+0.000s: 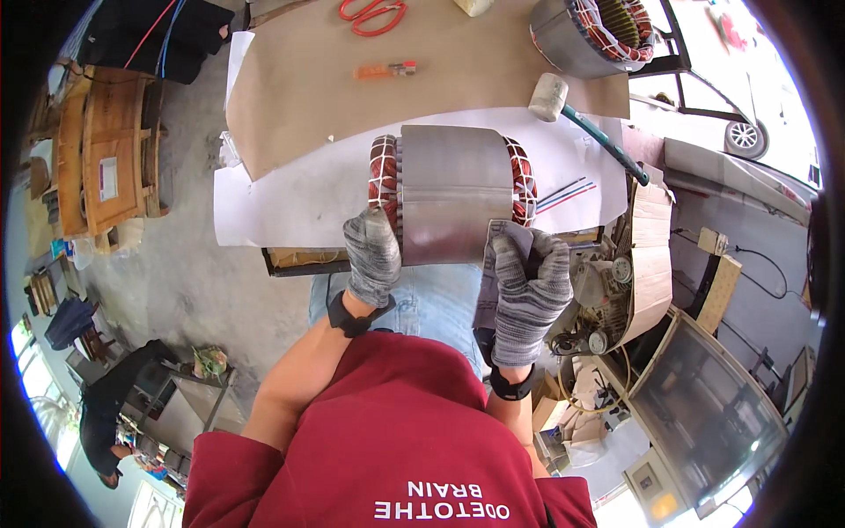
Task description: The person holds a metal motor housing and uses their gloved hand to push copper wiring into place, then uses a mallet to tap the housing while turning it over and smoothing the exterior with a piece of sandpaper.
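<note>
A motor stator [455, 189], a grey metal cylinder with copper windings laced in white cord at both ends, lies on its side on the table in front of me. My left hand [372, 255], in a grey knit glove, is closed on its near left end, against the winding. A dark greyish sheet of sandpaper [489, 295] is pinched in my gloved right hand [530, 286]. The sheet's upper part touches the stator's near right side, and its lower part hangs beside my wrist. My right fingertips are partly hidden by the sheet.
Brown paper [290, 106] and white paper [273, 211] cover the table. Beyond the stator lie an orange-handled tool [385, 70], red scissors [373, 16] and a mallet [549, 97]. A second stator [590, 40] stands far right. Thin coloured rods [568, 195] lie right.
</note>
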Tool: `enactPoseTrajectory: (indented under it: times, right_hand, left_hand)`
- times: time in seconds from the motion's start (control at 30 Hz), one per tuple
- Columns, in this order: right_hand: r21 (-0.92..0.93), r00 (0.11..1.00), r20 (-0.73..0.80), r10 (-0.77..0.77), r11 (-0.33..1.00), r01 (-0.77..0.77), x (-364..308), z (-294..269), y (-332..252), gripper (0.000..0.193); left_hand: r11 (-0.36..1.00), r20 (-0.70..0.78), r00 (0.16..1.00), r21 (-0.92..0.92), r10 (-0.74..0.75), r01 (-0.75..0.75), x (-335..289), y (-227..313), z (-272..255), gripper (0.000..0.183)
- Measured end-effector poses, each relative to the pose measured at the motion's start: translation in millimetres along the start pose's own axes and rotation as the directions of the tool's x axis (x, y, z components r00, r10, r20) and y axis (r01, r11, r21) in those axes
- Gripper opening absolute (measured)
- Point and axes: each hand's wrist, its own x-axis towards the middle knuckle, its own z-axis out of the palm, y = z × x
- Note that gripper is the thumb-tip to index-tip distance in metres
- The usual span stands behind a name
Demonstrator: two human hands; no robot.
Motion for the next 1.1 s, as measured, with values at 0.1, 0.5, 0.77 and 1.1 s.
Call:
enactPoseTrajectory:
  times: [0.1, 0.5, 0.77, 1.1]
  right_hand:
    - [-0.190, 0.981, -0.037, -0.189, 0.965, 0.179, 22.2, 6.8, -4.5, 0.018]
    - [-0.333, 0.930, -0.022, -0.366, 0.880, 0.338, 28.6, 16.8, -5.8, 0.012]
    - [-0.437, 0.799, -0.067, -0.598, 0.737, 0.515, 50.1, 20.8, 0.7, 0.009]
    - [-0.528, 0.893, 0.053, -0.447, 0.746, 0.405, 27.0, 6.7, -6.4, 0.023]
  left_hand:
    - [0.958, 0.001, 0.982, 0.220, 0.188, -0.183, 4.3, -11.0, 4.1, 0.010]
    - [0.857, 0.098, 0.948, 0.407, 0.303, -0.316, 1.2, -18.1, -5.3, 0.025]
    - [0.721, 0.018, 0.828, 0.481, 0.560, -0.498, 12.6, 29.1, -2.2, 0.013]
    - [0.781, 0.081, 0.918, 0.501, 0.387, -0.373, 11.4, 9.7, -2.0, 0.012]
